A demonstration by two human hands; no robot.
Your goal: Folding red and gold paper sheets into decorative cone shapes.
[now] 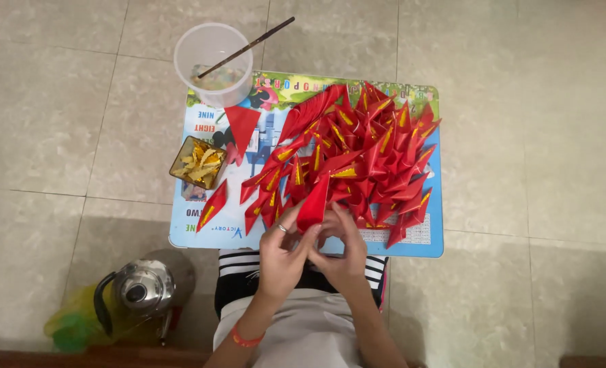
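- L hand (282,249) + R hand (344,249) both pinching red paper (314,203), mid-fold
- Risk: crease slips, grip uneven
- Risk: elbow knocks pile (357,157) or cup (213,63)

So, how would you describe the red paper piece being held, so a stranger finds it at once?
Start at the small blue table covered with a heap of red folded papers. At its near edge, both hands meet; the left hand and right hand pinch one red piece. It alone is lifted and plain red, without yellow marks.

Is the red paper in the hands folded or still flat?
Folded: the red paper stands as a narrow pointed shape between the left hand and right hand.
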